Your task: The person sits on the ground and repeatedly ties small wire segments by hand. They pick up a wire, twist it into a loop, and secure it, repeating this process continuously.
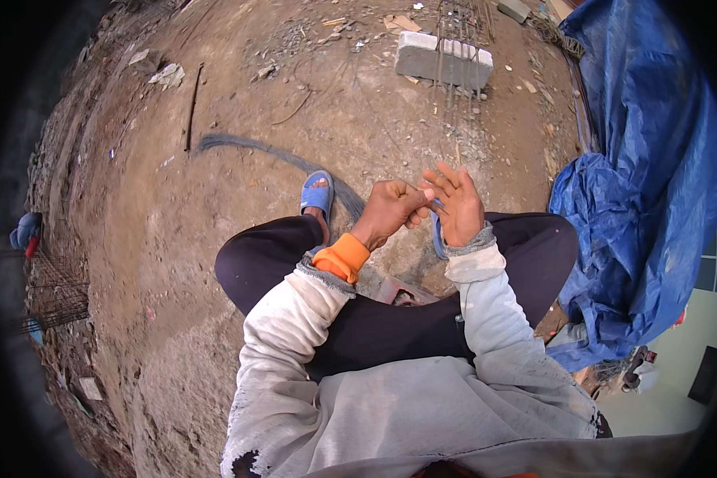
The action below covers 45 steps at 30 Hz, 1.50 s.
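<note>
My left hand, below an orange cuff, has its fingers curled and its thumb pressed to them, pinching what looks like a thin piece of wire. The wire runs towards the palm of my right hand, whose fingers are raised and spread. How far the wire reaches behind the fingers is hidden. A long bundle of thin grey wire curves over the dirt, passing beside the blue sandal on my left foot. The other blue sandal is mostly covered by my right hand and leg.
Ahead, several steel bars lie across a concrete block. A dark metal rod rests at the left front. Blue tarpaulin hangs along the right. Wire mesh and a partly seen person are at the far left.
</note>
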### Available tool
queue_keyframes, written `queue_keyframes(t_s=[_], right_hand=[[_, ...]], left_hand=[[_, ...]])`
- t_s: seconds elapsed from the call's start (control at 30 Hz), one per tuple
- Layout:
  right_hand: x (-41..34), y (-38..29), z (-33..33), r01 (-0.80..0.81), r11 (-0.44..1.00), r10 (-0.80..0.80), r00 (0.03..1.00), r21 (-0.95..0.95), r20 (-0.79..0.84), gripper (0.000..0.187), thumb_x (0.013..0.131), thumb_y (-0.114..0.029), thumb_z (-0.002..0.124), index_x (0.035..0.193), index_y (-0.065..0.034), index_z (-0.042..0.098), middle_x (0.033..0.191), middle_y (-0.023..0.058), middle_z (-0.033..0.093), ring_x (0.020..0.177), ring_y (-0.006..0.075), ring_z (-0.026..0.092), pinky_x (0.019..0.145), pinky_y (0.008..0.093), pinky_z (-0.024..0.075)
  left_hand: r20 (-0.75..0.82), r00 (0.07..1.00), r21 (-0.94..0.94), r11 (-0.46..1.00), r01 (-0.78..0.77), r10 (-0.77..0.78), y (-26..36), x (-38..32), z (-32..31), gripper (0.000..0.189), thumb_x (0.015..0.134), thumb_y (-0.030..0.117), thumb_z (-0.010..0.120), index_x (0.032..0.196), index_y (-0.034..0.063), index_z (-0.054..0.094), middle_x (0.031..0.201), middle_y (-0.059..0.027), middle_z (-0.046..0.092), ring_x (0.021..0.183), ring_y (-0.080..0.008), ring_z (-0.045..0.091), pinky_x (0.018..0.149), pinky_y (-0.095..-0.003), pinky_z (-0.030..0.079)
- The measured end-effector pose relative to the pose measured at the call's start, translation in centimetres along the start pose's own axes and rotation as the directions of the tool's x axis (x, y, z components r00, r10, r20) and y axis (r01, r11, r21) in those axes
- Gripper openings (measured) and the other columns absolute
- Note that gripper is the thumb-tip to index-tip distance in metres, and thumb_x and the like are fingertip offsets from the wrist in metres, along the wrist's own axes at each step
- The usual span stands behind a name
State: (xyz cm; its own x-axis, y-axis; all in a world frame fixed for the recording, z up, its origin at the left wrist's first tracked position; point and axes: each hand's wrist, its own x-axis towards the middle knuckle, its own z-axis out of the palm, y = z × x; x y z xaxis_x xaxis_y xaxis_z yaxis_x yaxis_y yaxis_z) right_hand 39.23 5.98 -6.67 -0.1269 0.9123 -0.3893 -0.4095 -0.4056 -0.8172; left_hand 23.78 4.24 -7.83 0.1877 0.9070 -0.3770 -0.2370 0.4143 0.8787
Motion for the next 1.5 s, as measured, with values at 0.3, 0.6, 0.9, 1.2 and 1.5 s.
queue_keyframes(t_s=[0.3,0.6,0.9,1.2,1.5], right_hand=[[-0.4,-1.3,-2.1,0.414,0.374,0.074,0.879,-0.830,0.472,0.055,0.089,-0.005,0.049,0.142,0.0035,0.041,0.118,0.0200,0.064,0.105,0.0246,0.064,0.096,0.0347,0.0478],[-1.6,1.3,-4.4,0.345,0.387,0.203,0.873,-0.855,0.444,0.057,0.086,0.010,0.042,0.142,-0.0009,0.045,0.098,0.0132,0.070,0.084,0.0188,0.071,0.075,0.0301,0.0568],[-2.6,1.4,-4.1,0.422,0.377,0.178,0.840,-0.825,0.512,0.061,0.082,0.012,0.037,0.140,-0.0027,0.049,0.105,0.0154,0.070,0.089,0.0197,0.071,0.079,0.0296,0.0560],[-3.2,2.2,-3.4,0.553,0.335,0.032,0.802,-0.763,0.596,0.054,0.084,0.009,0.047,0.136,-0.0021,0.051,0.104,0.0175,0.068,0.085,0.0261,0.071,0.077,0.0324,0.0552],[-5.8,0.7,1.7,0.611,0.324,-0.260,0.792,-0.723,0.553,0.031,0.100,-0.020,0.048,0.117,0.0018,0.062,0.080,0.0114,0.063,0.068,0.0279,0.062,0.066,0.0344,0.0482]], left_hand=[[0.029,0.993,-0.011,0.993,0.119,-0.119,-2.5,1.1,-0.6,0.021,0.088,0.024,0.073,0.080,0.0065,0.065,0.063,0.0016,0.055,0.048,-0.0060,0.044,0.045,-0.0211,0.037],[-0.415,0.853,-0.523,0.850,0.060,-0.315,-6.5,5.1,-7.1,0.020,0.093,0.023,0.059,0.104,0.0063,0.059,0.083,-0.0018,0.056,0.066,-0.0140,0.055,0.056,-0.0282,0.052],[-0.554,0.760,-0.585,0.809,-0.064,-0.340,-7.8,7.3,-10.9,0.026,0.096,0.022,0.056,0.112,0.0016,0.054,0.098,-0.0082,0.056,0.093,-0.0261,0.062,0.078,-0.0403,0.058],[-0.417,0.900,-0.774,0.567,-0.282,-0.123,-4.5,6.7,-10.2,0.026,0.097,0.037,0.059,0.097,0.0109,0.055,0.092,-0.0079,0.063,0.073,-0.0170,0.060,0.062,-0.0306,0.054],[-0.175,0.919,-0.908,0.303,-0.289,0.353,6.7,1.3,-8.4,0.050,0.100,0.048,0.050,0.060,0.0175,0.050,0.062,0.0015,0.055,0.041,-0.0082,0.041,0.039,-0.0253,0.032]])
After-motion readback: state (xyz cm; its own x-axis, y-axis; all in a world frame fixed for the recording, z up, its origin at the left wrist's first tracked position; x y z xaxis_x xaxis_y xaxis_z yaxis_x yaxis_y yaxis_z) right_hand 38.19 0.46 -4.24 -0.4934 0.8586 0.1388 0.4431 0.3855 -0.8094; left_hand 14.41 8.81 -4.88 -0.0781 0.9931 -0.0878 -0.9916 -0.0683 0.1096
